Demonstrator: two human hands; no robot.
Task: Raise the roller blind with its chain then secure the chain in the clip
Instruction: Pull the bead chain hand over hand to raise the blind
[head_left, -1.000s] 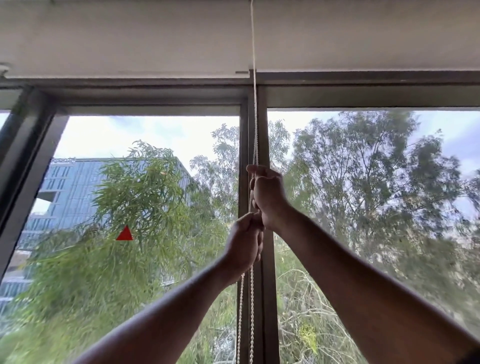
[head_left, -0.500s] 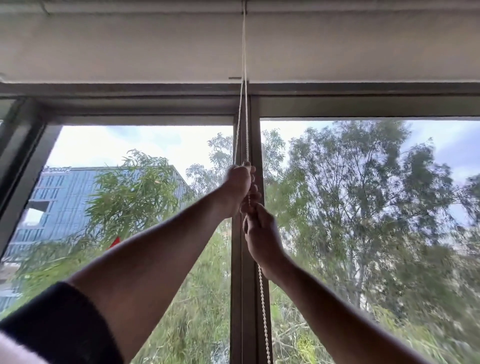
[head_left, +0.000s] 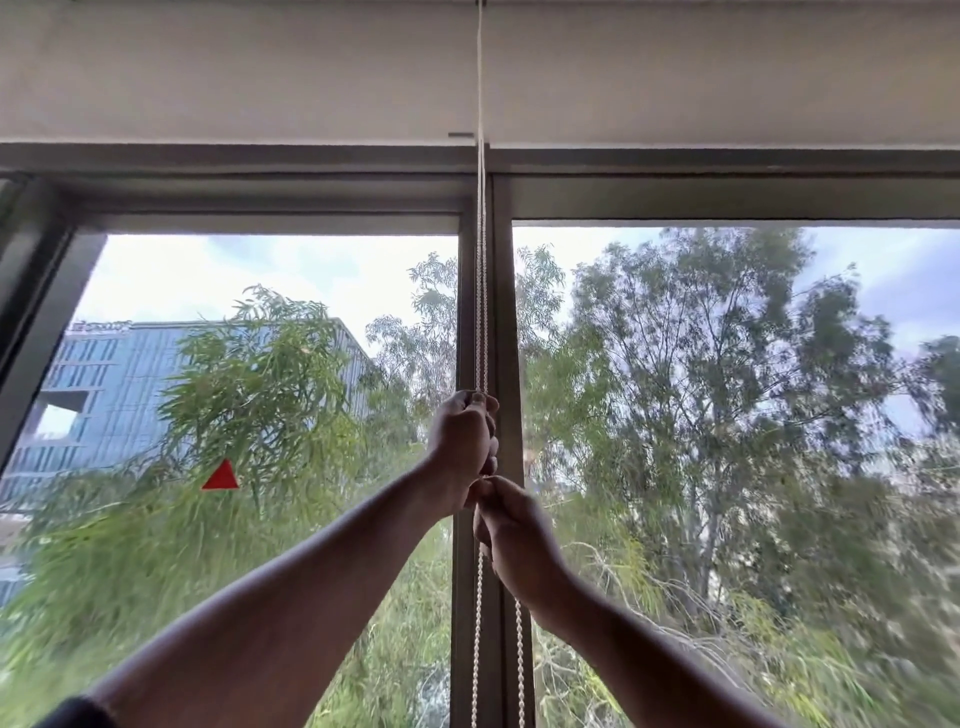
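The pale roller blind (head_left: 260, 73) hangs rolled high, its bottom edge near the top of the window frame. A white bead chain (head_left: 481, 291) drops from the top along the centre mullion. My left hand (head_left: 461, 444) is fisted around the chain, above my right hand (head_left: 511, 527), which grips the chain just below it. Under the hands two chain strands hang down past the bottom edge. No clip is visible.
The dark centre mullion (head_left: 501, 322) stands right behind the chain and hands. Glass panes lie on both sides, with trees and a blue building outside. A red triangle sticker (head_left: 221, 475) sits on the left pane.
The hands swapped places on the chain: the right was on top a second ago, now the left is. The blind's bottom edge sits higher against the frame than before.
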